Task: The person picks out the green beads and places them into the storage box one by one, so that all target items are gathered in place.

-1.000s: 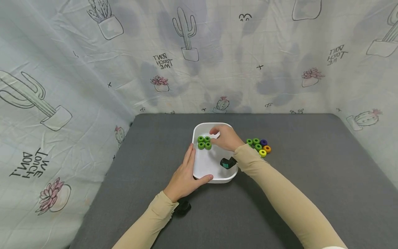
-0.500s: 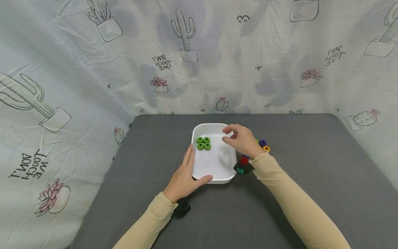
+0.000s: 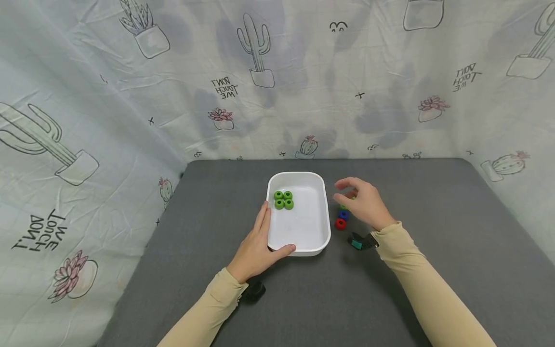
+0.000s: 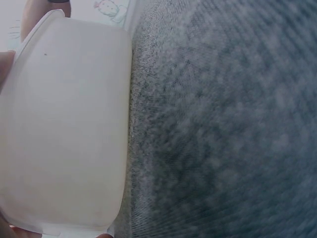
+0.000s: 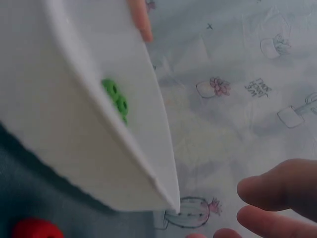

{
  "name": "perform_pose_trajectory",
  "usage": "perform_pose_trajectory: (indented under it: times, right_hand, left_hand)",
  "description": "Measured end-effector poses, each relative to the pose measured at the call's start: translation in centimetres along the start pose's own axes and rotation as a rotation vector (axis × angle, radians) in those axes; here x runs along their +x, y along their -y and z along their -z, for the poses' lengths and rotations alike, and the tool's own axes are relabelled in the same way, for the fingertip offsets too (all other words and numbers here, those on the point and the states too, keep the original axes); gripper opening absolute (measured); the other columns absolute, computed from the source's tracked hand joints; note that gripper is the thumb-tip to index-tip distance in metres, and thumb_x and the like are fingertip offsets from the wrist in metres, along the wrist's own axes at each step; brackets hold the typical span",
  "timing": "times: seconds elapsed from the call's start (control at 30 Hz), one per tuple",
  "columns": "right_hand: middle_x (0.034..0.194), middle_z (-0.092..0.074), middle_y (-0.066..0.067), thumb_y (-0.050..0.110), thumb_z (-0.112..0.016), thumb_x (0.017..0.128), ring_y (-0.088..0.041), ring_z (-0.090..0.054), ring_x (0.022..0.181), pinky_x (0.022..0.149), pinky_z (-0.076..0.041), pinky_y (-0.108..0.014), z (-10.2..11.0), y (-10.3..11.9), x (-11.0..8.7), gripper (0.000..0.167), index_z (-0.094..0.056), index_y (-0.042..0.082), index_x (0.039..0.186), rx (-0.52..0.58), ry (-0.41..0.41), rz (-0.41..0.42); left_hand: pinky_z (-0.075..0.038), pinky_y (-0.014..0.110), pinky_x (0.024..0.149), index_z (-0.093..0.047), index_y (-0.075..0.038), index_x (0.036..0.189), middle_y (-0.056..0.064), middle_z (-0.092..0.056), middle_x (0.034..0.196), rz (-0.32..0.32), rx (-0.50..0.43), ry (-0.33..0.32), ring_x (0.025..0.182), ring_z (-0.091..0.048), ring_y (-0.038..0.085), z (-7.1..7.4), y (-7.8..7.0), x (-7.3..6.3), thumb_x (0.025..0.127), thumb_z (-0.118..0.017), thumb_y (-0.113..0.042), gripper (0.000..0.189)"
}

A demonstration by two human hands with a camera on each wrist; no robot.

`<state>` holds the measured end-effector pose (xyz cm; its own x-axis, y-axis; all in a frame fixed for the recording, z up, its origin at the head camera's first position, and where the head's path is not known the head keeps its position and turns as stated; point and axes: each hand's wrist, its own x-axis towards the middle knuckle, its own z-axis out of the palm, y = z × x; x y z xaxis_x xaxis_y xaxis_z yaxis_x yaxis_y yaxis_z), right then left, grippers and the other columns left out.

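A white tray [image 3: 300,231] holds several green beads [image 3: 279,204] grouped near its left wall. My left hand [image 3: 257,248] rests against the tray's near-left corner, straight fingers along the left side and thumb at the near rim. To the tray's right, my right hand [image 3: 363,202] hovers over loose beads, thumb and fingers apart with nothing between them. A red bead [image 3: 340,224], a blue bead [image 3: 344,215] and part of a green bead [image 3: 343,207] show beside it; the other loose beads are hidden under the hand. The right wrist view shows the fingers [image 5: 277,188] spread apart.
A grey table [image 3: 225,193] lies under everything. Behind it hangs a pale curtain [image 3: 303,111] printed with cacti. A black strap device [image 3: 362,242] is on my right wrist, another dark device [image 3: 254,292] under my left.
My right hand has moved right, out from over the tray to above the loose beads, uncovering the red and blue ones. The left hand and the green beads in the tray stay put.
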<state>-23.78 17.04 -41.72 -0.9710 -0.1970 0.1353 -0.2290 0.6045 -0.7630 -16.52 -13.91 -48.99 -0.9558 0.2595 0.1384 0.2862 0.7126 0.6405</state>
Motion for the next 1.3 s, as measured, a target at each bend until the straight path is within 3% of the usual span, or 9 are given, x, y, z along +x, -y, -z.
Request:
perform_pose_trajectory:
  times: [0.3, 0.6, 0.97, 1.3]
  right_hand:
    - [0.129, -0.067, -0.019, 0.021, -0.069, 0.101, -0.037, -0.068, 0.106, 0.086, -0.055, -0.054, 0.0, -2.3, -0.2, 0.034, -0.067, 0.004, 0.13, -0.082, -0.023, -0.006]
    - [0.126, -0.067, -0.02, 0.021, -0.07, 0.099, -0.034, -0.069, 0.101, 0.082, -0.055, -0.05, -0.7, -4.0, 0.0, 0.036, -0.067, 0.002, 0.13, -0.145, -0.02, -0.029]
    - [0.118, -0.067, -0.02, 0.022, -0.075, 0.094, -0.03, -0.068, 0.088, 0.076, -0.056, -0.047, -2.6, -5.0, 0.2, 0.036, -0.071, 0.001, 0.123, -0.264, -0.06, -0.003]
    - [0.121, -0.066, -0.023, 0.024, -0.079, 0.091, -0.042, -0.068, 0.092, 0.072, -0.055, -0.061, -3.6, -4.4, -0.3, 0.038, -0.072, 0.003, 0.121, -0.402, -0.129, -0.008]
  left_hand:
    - [-0.041, 0.06, 0.113, -0.007, -0.012, 0.169, -0.005, 0.002, 0.177, 0.01, -0.005, 0.0, 0.155, -0.033, 0.031, 0.0, 0.0, 0.0, 0.086, -0.069, -0.074, 0.12]
    - [-0.041, 0.06, 0.113, -0.008, -0.011, 0.169, -0.007, 0.003, 0.177, 0.008, -0.001, 0.0, 0.156, -0.032, 0.03, 0.1, 0.0, -0.1, 0.086, -0.069, -0.074, 0.12]
    - [-0.043, 0.06, 0.111, -0.008, -0.01, 0.169, -0.004, 0.002, 0.177, -0.008, 0.012, -0.006, 0.154, -0.035, 0.033, 0.1, 0.0, -0.1, 0.087, -0.068, -0.073, 0.119]
    - [-0.045, 0.059, 0.11, -0.007, -0.011, 0.169, -0.005, 0.004, 0.177, -0.024, 0.02, -0.007, 0.154, -0.036, 0.032, 0.0, 0.1, 0.0, 0.088, -0.068, -0.072, 0.118]
